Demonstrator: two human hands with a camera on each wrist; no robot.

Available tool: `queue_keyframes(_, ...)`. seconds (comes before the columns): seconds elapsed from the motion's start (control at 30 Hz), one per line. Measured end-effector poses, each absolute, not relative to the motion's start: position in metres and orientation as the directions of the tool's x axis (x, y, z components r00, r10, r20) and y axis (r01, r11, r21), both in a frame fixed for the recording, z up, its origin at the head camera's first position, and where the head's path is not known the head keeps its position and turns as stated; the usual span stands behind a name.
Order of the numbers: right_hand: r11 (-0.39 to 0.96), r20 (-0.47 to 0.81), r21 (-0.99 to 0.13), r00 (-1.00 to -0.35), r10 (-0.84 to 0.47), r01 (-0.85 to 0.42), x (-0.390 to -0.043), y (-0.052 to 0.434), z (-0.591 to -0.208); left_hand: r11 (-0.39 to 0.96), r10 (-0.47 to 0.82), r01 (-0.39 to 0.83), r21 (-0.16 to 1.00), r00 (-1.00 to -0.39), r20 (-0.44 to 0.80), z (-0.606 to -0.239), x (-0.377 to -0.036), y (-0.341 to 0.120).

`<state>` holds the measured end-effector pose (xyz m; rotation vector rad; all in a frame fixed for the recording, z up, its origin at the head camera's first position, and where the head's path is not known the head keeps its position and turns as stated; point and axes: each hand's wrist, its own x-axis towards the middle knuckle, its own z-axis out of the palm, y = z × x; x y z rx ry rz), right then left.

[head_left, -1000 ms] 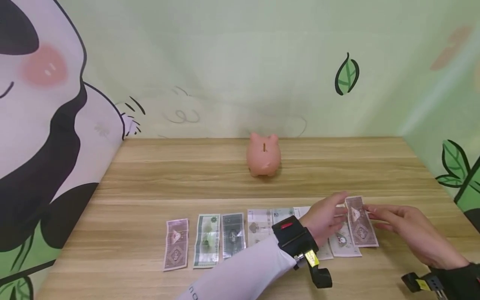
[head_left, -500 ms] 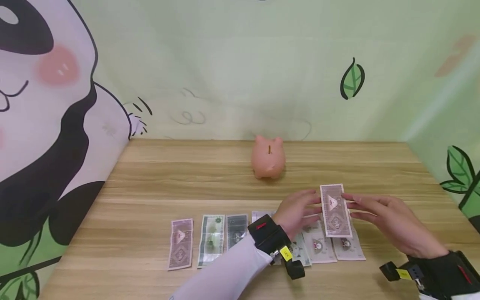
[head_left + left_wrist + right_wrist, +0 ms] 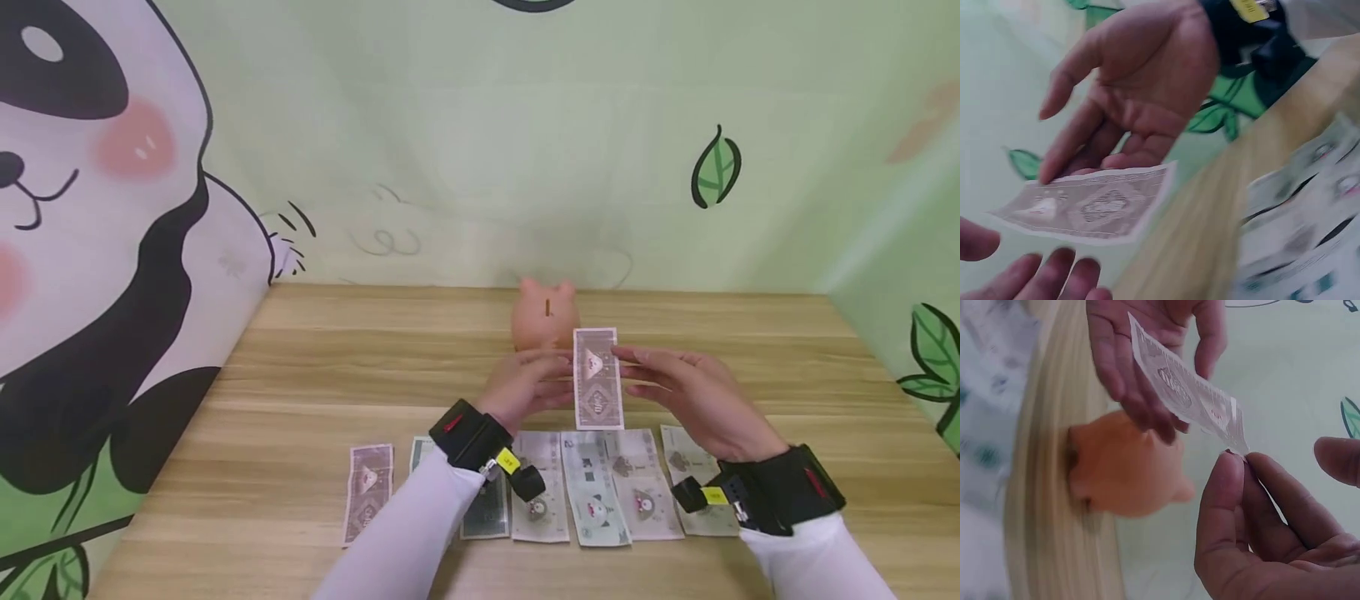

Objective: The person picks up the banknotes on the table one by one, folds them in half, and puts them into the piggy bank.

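Six notes are counted flat in a row along the lower middle of the head view, some overlapping and one partly hidden under the left sleeve; a seventh, the held note, is raised above them at frame centre. One piggy bank is seen behind it. Two hands are in view, each with a black wrist strap and a white sleeve.

The row is laid on a wooden table with pale plank grain. The table is backed by a light green wall, on which a panda is drawn at the upper left and leaves at the upper right and right edge.

The held note is kept upright and lengthwise, clear of the table, just in front of the piggy bank. The left hand is raised at its left edge, fingers bent loosely toward it; from the wrist views it cannot be told whether the note is pinched or merely touched there. The right hand is raised at the right edge, and in the right wrist view the note's corner is pinched between thumb and fingertips. The piggy bank is stood near the table's far edge, slot up.
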<state>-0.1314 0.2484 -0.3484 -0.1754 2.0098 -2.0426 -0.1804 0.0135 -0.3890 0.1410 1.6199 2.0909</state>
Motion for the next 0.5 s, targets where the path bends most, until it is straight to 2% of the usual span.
queue_keyframes(0.3,-0.127,-0.101,-0.983,-0.963,-0.250,0.135,-0.155,0.209,-0.336,-0.066,0.389,-0.233,0.970,-0.901,-0.190,-0.372,-0.200,-0.025)
queue_keyframes(0.5,-0.140,-0.089,-0.983,-0.973,-0.214,0.121,-0.167,0.190,-0.339,-0.043,0.358,-0.228,0.973,-0.913,-0.198,-0.371,-0.205,-0.036)
